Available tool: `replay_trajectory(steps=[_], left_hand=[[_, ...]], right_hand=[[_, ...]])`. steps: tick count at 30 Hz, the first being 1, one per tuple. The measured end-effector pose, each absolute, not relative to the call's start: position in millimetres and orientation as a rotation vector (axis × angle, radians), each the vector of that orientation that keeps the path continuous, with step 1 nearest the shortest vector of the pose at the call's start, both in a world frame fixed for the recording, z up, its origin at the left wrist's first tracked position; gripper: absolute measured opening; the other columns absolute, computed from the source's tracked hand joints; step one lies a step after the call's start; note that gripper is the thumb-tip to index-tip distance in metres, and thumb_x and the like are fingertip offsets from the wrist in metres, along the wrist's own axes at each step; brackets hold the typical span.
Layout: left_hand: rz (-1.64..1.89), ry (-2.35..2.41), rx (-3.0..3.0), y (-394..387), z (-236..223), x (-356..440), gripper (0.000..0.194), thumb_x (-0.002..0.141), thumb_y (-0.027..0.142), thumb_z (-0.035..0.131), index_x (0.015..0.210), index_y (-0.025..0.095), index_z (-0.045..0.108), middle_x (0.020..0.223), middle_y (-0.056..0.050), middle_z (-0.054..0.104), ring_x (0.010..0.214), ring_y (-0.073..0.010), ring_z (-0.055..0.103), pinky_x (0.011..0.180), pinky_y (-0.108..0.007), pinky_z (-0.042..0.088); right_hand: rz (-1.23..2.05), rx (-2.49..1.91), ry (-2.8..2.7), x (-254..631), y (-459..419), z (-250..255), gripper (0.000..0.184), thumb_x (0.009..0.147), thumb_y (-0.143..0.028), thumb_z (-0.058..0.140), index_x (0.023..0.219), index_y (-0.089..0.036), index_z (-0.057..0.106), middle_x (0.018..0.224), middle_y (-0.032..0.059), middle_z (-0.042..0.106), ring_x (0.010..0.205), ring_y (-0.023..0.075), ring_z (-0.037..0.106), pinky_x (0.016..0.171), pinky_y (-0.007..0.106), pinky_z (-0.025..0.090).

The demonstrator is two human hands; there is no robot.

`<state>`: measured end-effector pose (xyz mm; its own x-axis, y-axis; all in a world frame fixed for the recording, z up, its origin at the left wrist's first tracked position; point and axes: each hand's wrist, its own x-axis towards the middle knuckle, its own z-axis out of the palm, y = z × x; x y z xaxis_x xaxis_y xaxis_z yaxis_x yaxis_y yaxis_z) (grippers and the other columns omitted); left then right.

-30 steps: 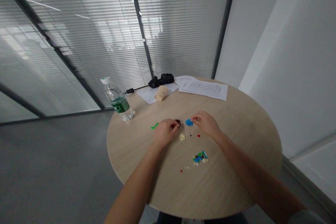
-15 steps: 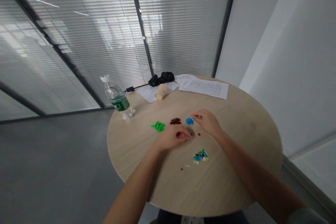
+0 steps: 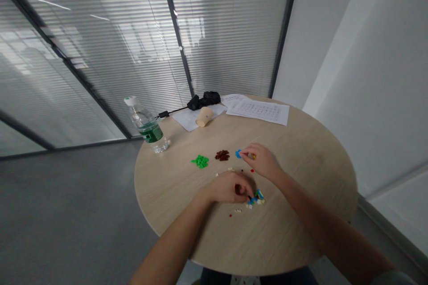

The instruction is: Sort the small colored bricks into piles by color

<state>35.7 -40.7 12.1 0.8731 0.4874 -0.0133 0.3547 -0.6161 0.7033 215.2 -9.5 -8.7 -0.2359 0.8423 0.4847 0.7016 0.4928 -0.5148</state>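
My left hand reaches to the mixed pile of small coloured pieces, its thumb and forefinger curled together at the pile's left edge. Whatever lies between those fingertips is too small to make out. At the small blue pile, my right hand has its fingertips pinched together and partly covers the pieces. I cannot tell what it holds. A yellow bit shows by its fingers. To the left lie a dark brown pile and a bright green pile. A red piece sits between my hands.
Small white pieces and another red piece lie near me on the round wooden table. A water bottle stands at the left edge. Farther back are a tipped paper cup, printed sheets and a black bundle.
My left hand has moved from beside the brown pile toward me, to the mixed pile, uncovering white pieces. My right hand has shifted slightly left and down, over part of the blue pile.
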Motion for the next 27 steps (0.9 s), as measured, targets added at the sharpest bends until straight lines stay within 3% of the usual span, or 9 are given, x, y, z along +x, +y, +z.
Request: replay_trajectory(steps=[27], left_hand=[[0.215, 0.499, 2.386, -34, 1, 35, 0.006, 0.069, 0.018, 0.070, 0.075, 0.018, 0.071, 0.062, 0.003, 0.055, 0.055, -0.0070, 0.047, 0.055, -0.018, 0.035]], right_hand=[[0.263, -1.270, -2.011, 214, -8, -12, 0.014, 0.084, -0.027, 0.059, 0.080, -0.021, 0.070, 0.084, 0.0048, 0.069, 0.083, 0.0161, 0.060, 0.077, 0.028, 0.044]])
